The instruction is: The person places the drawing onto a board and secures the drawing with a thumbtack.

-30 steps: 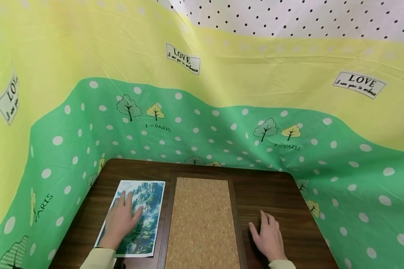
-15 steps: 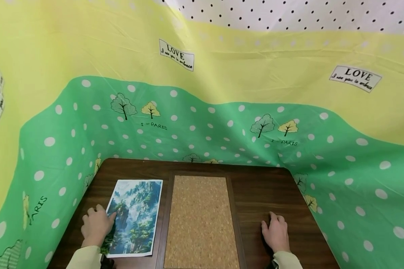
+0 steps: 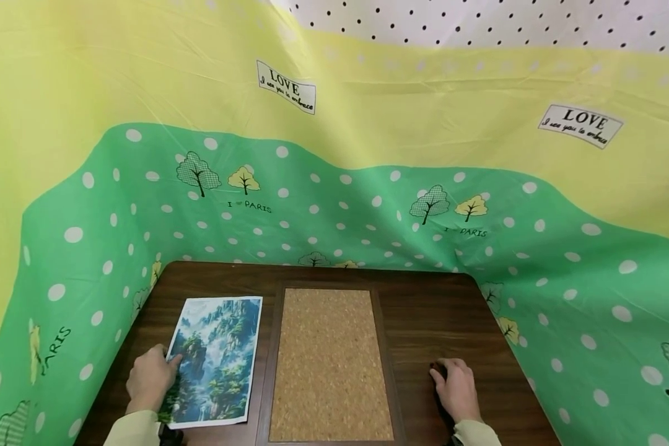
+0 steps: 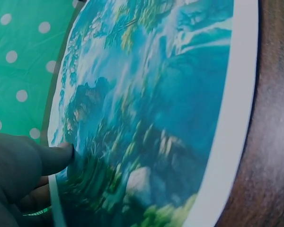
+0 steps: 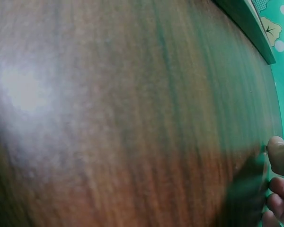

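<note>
Left hand (image 3: 150, 379), lower left of frame: clamped on the left edge of a printed picture (image 3: 220, 356), thumb on its face, fingers at the edge. Picture: mountain scene, white border, lower left of frame, on a dark wooden table (image 3: 432, 316). Right hand (image 3: 458, 391), lower right: fingers loosely bent, thumb slightly apart, low over the wood. Cork board (image 3: 331, 365), lower centre, between the hands. Green and yellow cloth (image 3: 312, 210), with dots and trees, across the upper frame and both sides.
</note>
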Action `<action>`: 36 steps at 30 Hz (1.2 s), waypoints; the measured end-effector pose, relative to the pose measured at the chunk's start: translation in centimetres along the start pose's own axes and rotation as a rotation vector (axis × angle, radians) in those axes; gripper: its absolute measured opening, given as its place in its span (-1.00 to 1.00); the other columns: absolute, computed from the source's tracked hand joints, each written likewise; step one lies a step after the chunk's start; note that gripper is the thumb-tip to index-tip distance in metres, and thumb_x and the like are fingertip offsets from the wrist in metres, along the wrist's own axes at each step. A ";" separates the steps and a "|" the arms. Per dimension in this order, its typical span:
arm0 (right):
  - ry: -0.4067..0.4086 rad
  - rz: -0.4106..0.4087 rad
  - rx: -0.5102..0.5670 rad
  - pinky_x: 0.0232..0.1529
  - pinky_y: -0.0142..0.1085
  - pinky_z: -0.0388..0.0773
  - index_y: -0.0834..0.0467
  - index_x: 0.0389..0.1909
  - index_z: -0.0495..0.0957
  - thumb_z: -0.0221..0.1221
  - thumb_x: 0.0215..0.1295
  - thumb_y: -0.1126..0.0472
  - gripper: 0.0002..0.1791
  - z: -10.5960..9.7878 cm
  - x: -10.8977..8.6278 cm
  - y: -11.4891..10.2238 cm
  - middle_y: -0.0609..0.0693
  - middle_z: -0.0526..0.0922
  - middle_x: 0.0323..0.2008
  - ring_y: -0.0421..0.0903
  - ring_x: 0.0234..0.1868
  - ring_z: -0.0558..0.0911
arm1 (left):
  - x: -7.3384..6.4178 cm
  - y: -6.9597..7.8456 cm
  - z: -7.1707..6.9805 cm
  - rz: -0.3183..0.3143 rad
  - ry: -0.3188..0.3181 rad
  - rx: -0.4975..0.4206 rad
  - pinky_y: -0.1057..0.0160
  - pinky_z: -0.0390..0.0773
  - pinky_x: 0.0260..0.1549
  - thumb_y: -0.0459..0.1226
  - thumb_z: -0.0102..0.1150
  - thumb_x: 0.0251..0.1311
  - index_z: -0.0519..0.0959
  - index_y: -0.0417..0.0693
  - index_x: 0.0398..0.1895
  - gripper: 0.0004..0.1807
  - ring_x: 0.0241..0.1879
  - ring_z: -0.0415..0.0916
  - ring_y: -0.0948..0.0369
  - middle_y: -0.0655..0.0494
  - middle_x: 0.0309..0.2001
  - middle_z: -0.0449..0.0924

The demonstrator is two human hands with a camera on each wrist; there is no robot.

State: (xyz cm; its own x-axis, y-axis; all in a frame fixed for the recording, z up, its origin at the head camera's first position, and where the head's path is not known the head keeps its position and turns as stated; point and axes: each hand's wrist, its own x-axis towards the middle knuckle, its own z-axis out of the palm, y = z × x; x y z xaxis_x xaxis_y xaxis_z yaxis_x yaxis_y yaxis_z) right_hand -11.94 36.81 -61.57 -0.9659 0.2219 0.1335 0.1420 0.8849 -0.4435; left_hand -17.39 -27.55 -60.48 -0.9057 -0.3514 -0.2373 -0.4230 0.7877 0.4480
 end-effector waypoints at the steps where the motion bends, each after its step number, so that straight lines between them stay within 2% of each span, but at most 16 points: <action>1: 0.007 -0.003 0.005 0.10 0.28 0.50 0.40 0.03 0.68 0.39 0.35 0.25 -0.65 0.1 -0.1 0.0 0.41 0.63 0.02 0.45 0.10 0.56 | 0.0 0.0 -0.1 -0.004 0.003 0.000 -0.05 0.53 -0.55 -0.15 0.32 0.43 0.54 -0.46 0.04 -0.54 -0.44 0.59 -0.08 -0.28 -0.31 0.62; 4: 0.026 0.000 0.012 0.10 0.28 0.50 0.37 0.01 0.70 0.39 0.35 0.24 -0.67 0.2 -0.2 0.1 0.38 0.64 0.01 0.43 0.09 0.57 | 0.0 0.0 -0.2 -0.012 0.006 -0.004 -0.02 0.50 -0.57 -0.17 0.28 0.45 0.58 -0.38 -0.11 -0.65 -0.47 0.57 -0.05 -0.19 -0.40 0.59; 7: 0.066 -0.002 0.008 0.07 0.27 0.52 0.33 0.00 0.72 0.40 0.36 0.19 -0.68 0.5 -0.2 0.1 0.35 0.66 -0.03 0.40 0.06 0.59 | 0.0 -0.1 -0.2 -0.015 0.004 -0.010 -0.01 0.48 -0.58 -0.17 0.27 0.46 0.59 -0.32 -0.19 -0.69 -0.48 0.56 -0.03 -0.18 -0.41 0.59; 12: 0.130 0.001 -0.028 -0.09 0.22 0.60 0.28 -0.16 0.74 0.44 0.33 0.06 -0.67 0.9 0.2 0.2 0.24 0.67 -0.22 0.29 -0.15 0.68 | 0.0 -0.5 0.0 -0.018 -0.003 -0.018 -0.05 0.49 -0.54 -0.17 0.28 0.46 0.57 -0.29 -0.22 -0.71 -0.45 0.56 -0.07 -0.23 -0.36 0.60; 17: 0.078 0.039 -0.055 -0.28 0.15 0.62 0.24 -0.32 0.67 0.42 0.34 0.09 -0.72 0.7 0.7 0.0 0.16 0.62 -0.34 0.17 -0.34 0.67 | 0.0 -0.4 0.1 -0.023 0.007 -0.028 -0.06 0.49 -0.53 -0.19 0.28 0.45 0.54 -0.28 -0.24 -0.72 -0.44 0.57 -0.09 -0.23 -0.37 0.59; 23: 0.035 0.037 -0.047 -0.36 0.08 0.59 0.13 -0.44 0.62 0.41 0.31 0.22 -0.81 0.7 1.0 0.0 0.07 0.59 -0.41 0.08 -0.40 0.63 | -0.3 -0.5 -0.4 -0.024 -0.015 -0.065 0.04 0.42 -0.55 -0.19 0.28 0.46 0.50 -0.22 -0.35 -0.71 -0.49 0.49 -0.01 -0.12 -0.46 0.50; 27: 0.032 0.024 -0.041 -0.37 0.07 0.59 0.12 -0.43 0.62 0.41 0.30 0.26 -0.84 0.9 1.1 0.0 0.04 0.60 -0.41 0.07 -0.40 0.64 | -0.6 -0.8 -1.1 -0.016 -0.028 -0.126 0.10 0.36 -0.58 -0.18 0.30 0.44 0.48 -0.12 -0.48 -0.66 -0.53 0.42 0.06 0.00 -0.56 0.41; 29: 0.039 0.011 -0.041 -0.36 0.10 0.60 0.13 -0.40 0.63 0.41 0.30 0.28 -0.86 0.9 1.0 0.0 0.05 0.62 -0.40 0.11 -0.38 0.66 | -0.6 -0.9 -1.4 0.007 -0.016 -0.141 0.09 0.39 -0.57 -0.17 0.32 0.42 0.53 -0.12 -0.49 -0.67 -0.52 0.44 0.06 0.03 -0.56 0.44; 33: 0.074 -0.016 -0.038 -0.29 0.19 0.60 0.15 -0.34 0.66 0.40 0.29 0.33 -0.91 0.8 1.0 0.0 0.10 0.67 -0.37 0.25 -0.28 0.70 | -0.6 -1.0 -1.9 0.065 0.031 -0.155 0.00 0.49 -0.47 -0.18 0.33 0.41 0.61 -0.18 -0.43 -0.71 -0.45 0.50 0.02 0.03 -0.52 0.53; 36: 0.084 -0.022 -0.035 -0.22 0.25 0.59 0.17 -0.29 0.68 0.39 0.30 0.34 -0.93 0.6 1.0 -0.1 0.16 0.71 -0.32 0.33 -0.19 0.71 | -0.5 -1.1 -2.0 0.079 0.054 -0.179 -0.06 0.52 -0.40 -0.18 0.32 0.42 0.64 -0.26 -0.36 -0.70 -0.42 0.53 -0.01 -0.02 -0.49 0.57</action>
State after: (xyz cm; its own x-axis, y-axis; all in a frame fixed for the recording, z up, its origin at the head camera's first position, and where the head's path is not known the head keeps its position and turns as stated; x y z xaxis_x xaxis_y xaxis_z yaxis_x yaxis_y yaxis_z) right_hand -13.09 36.66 -61.92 -0.9476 0.2345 0.2170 0.1299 0.9033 -0.4090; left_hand -16.50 -29.28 -59.13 -0.9346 -0.3221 -0.1507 -0.3443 0.7132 0.6105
